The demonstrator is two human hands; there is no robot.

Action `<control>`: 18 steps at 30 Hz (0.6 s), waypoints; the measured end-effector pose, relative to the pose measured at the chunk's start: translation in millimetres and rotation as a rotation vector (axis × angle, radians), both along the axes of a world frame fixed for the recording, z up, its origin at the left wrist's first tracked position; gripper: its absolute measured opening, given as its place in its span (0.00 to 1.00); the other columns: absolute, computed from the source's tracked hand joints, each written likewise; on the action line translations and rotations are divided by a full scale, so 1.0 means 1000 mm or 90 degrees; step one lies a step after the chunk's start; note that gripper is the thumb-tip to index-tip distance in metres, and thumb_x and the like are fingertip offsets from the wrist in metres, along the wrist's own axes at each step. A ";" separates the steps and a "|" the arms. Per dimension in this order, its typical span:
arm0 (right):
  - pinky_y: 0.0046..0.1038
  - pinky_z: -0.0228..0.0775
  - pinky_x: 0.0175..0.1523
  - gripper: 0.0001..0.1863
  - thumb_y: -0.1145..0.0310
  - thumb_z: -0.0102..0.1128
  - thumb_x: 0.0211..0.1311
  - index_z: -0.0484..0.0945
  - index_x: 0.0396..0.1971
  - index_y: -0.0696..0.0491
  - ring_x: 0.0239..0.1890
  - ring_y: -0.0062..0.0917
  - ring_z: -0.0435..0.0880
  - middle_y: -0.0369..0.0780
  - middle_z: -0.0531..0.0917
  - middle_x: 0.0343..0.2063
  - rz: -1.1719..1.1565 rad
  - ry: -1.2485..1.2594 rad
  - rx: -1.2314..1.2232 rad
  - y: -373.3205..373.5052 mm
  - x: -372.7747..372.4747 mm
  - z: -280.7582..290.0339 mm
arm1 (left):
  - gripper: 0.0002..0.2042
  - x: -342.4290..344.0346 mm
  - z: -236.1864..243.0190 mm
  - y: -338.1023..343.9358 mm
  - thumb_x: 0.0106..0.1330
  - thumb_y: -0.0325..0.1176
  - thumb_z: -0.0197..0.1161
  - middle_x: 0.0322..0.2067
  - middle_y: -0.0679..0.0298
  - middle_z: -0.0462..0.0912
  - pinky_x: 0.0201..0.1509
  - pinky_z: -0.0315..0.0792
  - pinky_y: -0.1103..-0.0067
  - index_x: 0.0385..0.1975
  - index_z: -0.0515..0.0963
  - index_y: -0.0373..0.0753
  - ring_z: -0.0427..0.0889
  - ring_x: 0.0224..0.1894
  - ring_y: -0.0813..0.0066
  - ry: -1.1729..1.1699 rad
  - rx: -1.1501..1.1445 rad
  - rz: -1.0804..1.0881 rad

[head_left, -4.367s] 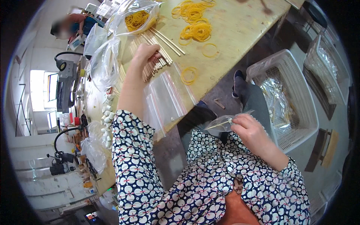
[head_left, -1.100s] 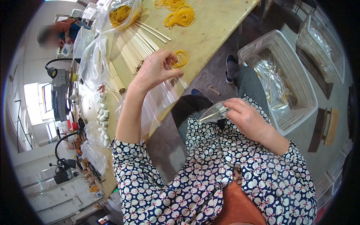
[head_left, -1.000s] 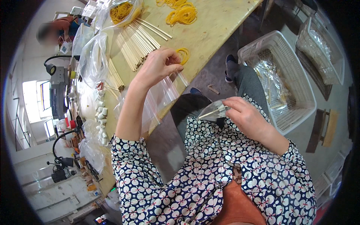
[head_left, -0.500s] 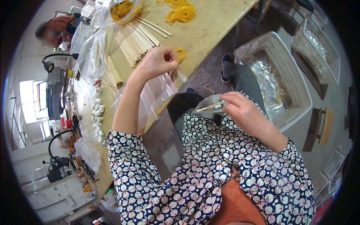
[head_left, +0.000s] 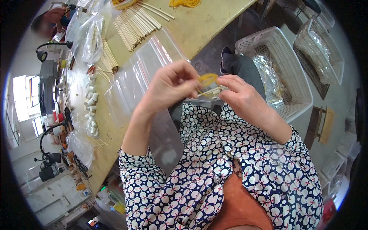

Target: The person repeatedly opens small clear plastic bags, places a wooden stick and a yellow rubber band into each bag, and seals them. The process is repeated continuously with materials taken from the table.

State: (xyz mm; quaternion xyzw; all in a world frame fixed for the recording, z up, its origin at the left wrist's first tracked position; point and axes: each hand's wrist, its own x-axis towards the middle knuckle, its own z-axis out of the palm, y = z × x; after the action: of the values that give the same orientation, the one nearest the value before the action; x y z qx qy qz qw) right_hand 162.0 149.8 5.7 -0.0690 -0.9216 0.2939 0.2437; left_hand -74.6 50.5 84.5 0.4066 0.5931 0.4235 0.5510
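Note:
In front of my body my left hand (head_left: 172, 83) pinches a small bundle of yellow rubber bands (head_left: 208, 79), slightly blurred by motion. Close beside it, my right hand (head_left: 245, 94) grips a clear plastic bag (head_left: 207, 99) with pale wooden sticks (head_left: 213, 91) in it. The bundle is at the bag's upper edge, between my two hands. Whether it is inside the bag or above it I cannot tell. Flat clear zip bags (head_left: 147, 57) overlap on the table just beyond my left hand.
On the yellowish table (head_left: 203, 23) lie a row of wooden sticks (head_left: 138, 23), more yellow rubber bands (head_left: 184, 3) and several small white cylinders (head_left: 91, 100). At right stands a white basket (head_left: 303, 80) of filled bags, with another basket (head_left: 324, 53) beyond. A person (head_left: 51, 23) is at far left.
My left hand has come from the table toward my right hand, bringing the yellow rubber bands to the bag. The right hand still holds the bag. The view has shifted slightly.

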 end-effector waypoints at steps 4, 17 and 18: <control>0.39 0.76 0.63 0.09 0.81 0.62 0.51 0.79 0.34 0.64 0.61 0.45 0.79 0.51 0.81 0.56 0.016 0.017 -0.003 -0.005 -0.005 0.011 | 0.04 0.030 -0.020 -0.026 0.66 0.24 0.69 0.29 0.63 0.85 0.32 0.77 0.82 0.35 0.79 0.35 0.84 0.28 0.82 0.450 0.116 -0.067; 0.36 0.80 0.57 0.07 0.81 0.69 0.55 0.83 0.35 0.58 0.56 0.42 0.83 0.46 0.83 0.56 0.067 0.005 -0.120 -0.007 -0.003 0.035 | 0.24 0.026 -0.061 -0.111 0.59 0.31 0.77 0.52 0.57 0.87 0.58 0.78 0.75 0.56 0.82 0.31 0.86 0.53 0.68 0.375 0.170 0.121; 0.35 0.80 0.56 0.07 0.81 0.69 0.56 0.83 0.35 0.58 0.55 0.40 0.83 0.46 0.83 0.56 0.068 -0.009 -0.140 -0.008 -0.003 0.039 | 0.19 0.031 -0.066 -0.113 0.61 0.29 0.75 0.49 0.57 0.89 0.56 0.79 0.76 0.52 0.84 0.31 0.87 0.50 0.68 0.389 0.183 0.141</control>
State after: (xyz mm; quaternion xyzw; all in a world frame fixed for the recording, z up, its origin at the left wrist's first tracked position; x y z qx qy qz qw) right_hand 158.7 141.8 44.6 -0.0482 -0.8879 0.4052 0.2122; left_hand -43.1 -62.7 18.1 0.5208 0.7056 0.4186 0.2361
